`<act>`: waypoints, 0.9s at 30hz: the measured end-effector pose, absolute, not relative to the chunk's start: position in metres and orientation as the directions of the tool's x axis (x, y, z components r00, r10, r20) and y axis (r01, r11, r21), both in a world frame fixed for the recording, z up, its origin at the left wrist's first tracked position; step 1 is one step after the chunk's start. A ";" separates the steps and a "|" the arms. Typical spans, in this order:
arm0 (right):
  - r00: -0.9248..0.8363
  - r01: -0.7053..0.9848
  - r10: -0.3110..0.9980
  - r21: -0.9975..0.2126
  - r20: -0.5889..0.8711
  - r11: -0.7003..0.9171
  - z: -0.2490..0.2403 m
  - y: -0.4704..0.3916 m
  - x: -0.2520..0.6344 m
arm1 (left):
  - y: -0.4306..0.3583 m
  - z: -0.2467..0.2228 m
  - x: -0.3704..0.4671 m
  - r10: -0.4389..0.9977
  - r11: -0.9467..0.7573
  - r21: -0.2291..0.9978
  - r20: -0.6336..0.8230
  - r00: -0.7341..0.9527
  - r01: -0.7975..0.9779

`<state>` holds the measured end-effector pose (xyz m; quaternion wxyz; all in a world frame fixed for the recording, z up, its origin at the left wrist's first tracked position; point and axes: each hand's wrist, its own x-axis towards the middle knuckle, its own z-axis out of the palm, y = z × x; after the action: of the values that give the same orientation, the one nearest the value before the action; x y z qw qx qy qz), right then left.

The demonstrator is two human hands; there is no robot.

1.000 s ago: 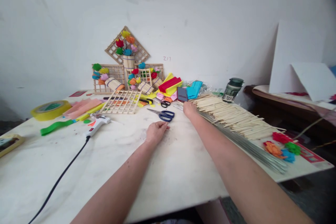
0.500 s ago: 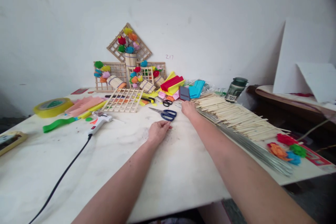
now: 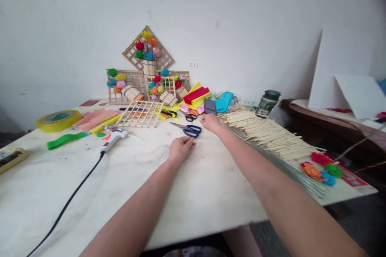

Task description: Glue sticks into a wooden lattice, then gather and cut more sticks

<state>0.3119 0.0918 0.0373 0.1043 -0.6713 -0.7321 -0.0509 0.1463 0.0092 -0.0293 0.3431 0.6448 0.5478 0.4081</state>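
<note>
My left hand (image 3: 181, 148) rests on the white tabletop with its fingers drawn together, just below the handles of the blue-handled scissors (image 3: 191, 130). Whatever its fingertips pinch, if anything, is too small to make out. Farther off, my right hand (image 3: 212, 123) is closed too, beside the small black-handled scissors (image 3: 191, 117); anything in its fingers is hidden or too tiny to name. Thin wooden sticks (image 3: 265, 132) lie in a wide pile to the right of this hand, along a bundle of metal wires (image 3: 298, 176).
A hot glue gun (image 3: 113, 138), yellow tape roll (image 3: 58, 120) and coloured crepe paper lie left. A stick lattice (image 3: 141, 114) lies before finished flower panels (image 3: 147, 50) at the wall. A dark bottle (image 3: 267, 103) stands behind the sticks, crumpled paper pieces (image 3: 313, 171) at right.
My right hand has moved a little left, away from the stick pile and towards the small scissors. My left hand stays nearly in place. The view has shifted slightly.
</note>
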 end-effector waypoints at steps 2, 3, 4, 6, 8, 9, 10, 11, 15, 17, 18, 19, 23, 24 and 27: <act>-0.182 0.979 0.963 -0.057 0.197 0.196 0.035 0.084 0.299 | 0.008 -0.028 0.146 0.984 -0.179 0.886 0.172 0.057 0.428; -0.221 0.972 0.960 -0.041 0.169 0.231 0.033 0.080 0.293 | 0.008 -0.027 0.146 0.982 -0.186 0.883 0.184 0.047 0.430; -0.245 0.968 0.960 -0.020 0.134 0.250 0.032 0.076 0.287 | 0.007 -0.026 0.146 0.980 -0.192 0.880 0.196 0.036 0.435; -0.243 0.970 0.967 0.021 0.076 0.242 0.030 0.069 0.278 | 0.005 -0.023 0.145 0.977 -0.197 0.873 0.212 0.015 0.446; -0.213 0.976 0.975 0.045 0.055 0.211 0.030 0.064 0.272 | 0.003 -0.021 0.145 0.976 -0.194 0.872 0.218 0.000 0.450; -0.202 0.979 0.978 0.050 0.054 0.199 0.031 0.063 0.270 | 0.002 -0.020 0.145 0.976 -0.190 0.873 0.216 -0.006 0.449; -0.194 0.980 0.979 0.052 0.055 0.191 0.031 0.062 0.269 | 0.002 -0.019 0.145 0.977 -0.185 0.874 0.212 -0.011 0.449; -0.190 0.981 0.980 0.051 0.058 0.187 0.032 0.061 0.267 | 0.002 -0.019 0.146 0.978 -0.180 0.875 0.209 -0.016 0.449; -0.181 0.983 0.981 0.056 0.070 0.177 0.031 0.066 0.263 | 0.003 -0.019 0.146 0.980 -0.156 0.875 0.194 -0.036 0.457; -0.185 0.982 0.980 0.060 0.076 0.180 0.030 0.071 0.260 | 0.003 -0.019 0.146 0.980 -0.155 0.877 0.194 -0.039 0.456; -0.189 0.981 0.979 0.062 0.076 0.184 0.029 0.074 0.257 | 0.004 -0.020 0.146 0.980 -0.160 0.878 0.197 -0.036 0.451; -0.194 0.980 0.978 0.063 0.076 0.190 0.028 0.077 0.255 | 0.004 -0.020 0.146 0.979 -0.165 0.880 0.200 -0.032 0.446; -0.227 0.973 0.970 0.069 0.088 0.221 0.026 0.083 0.247 | 0.004 -0.020 0.145 0.980 -0.167 0.887 0.198 -0.028 0.431; -0.231 0.972 0.968 0.069 0.096 0.226 0.026 0.083 0.246 | 0.004 -0.020 0.145 0.980 -0.166 0.886 0.198 -0.029 0.432; -0.227 0.973 0.966 0.066 0.128 0.220 0.026 0.080 0.245 | 0.005 -0.020 0.145 0.978 -0.176 0.878 0.208 -0.024 0.446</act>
<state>0.2454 0.0798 0.0257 0.0293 -0.6212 -0.7803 -0.0659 0.1449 0.0047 -0.0202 0.3035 0.6294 0.5657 0.4379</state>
